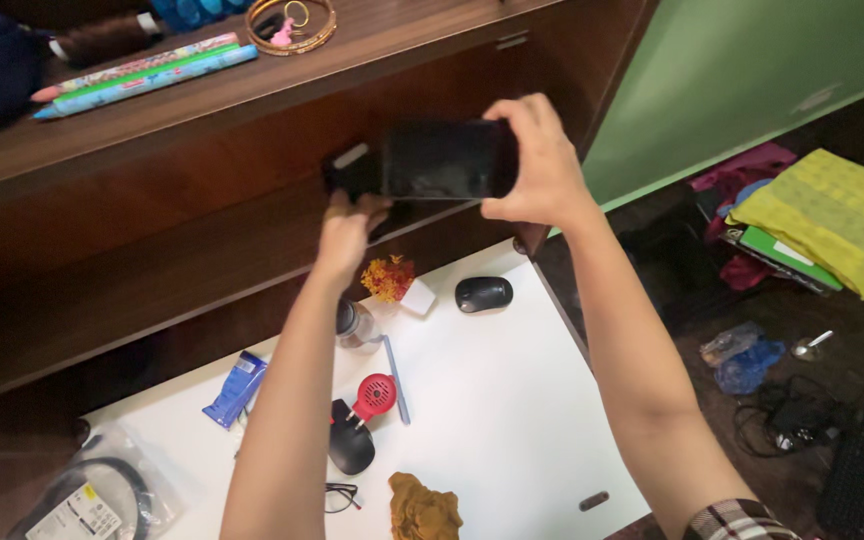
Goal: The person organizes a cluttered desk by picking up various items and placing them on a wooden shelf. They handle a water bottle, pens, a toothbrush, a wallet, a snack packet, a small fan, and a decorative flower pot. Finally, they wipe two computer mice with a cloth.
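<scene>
Right hand: my right hand (542, 165) is raised to the level of the dark brown wooden shelf (202, 110), fingers (524, 120) closed over the right end of a flat black glossy rectangular device (447, 160), thumb below and fingers on top, so it sits level.
Left hand: my left hand (344, 232) reaches up from below, fingers curled and pinching a small black boxy plug-like piece with a pale face (352, 168) at the device's left end; I cannot tell whether the piece is joined to the device or only touching it.
Device position: held in the air between both hands, just in front of the shelf's front edge, well above the bench.
Arm pose: both forearms are stretched up and away from me, the left nearly straight, the right angled in from the lower right with a checked sleeve cuff (737, 522) showing.
Bench: the white bench (512, 400) lies below, carrying a black computer mouse (483, 293), a small red round fan-like gadget (375, 395), a blue foil packet (236, 388), an orange flower cluster (388, 277) and black-framed glasses (340, 495).
Shelf top: long colourful wrapped rolls (142, 72) and gold bangles (290, 24) rest there, left of my hands.
Floor, right: a yellow folded cloth (827, 215) lies well apart.
</scene>
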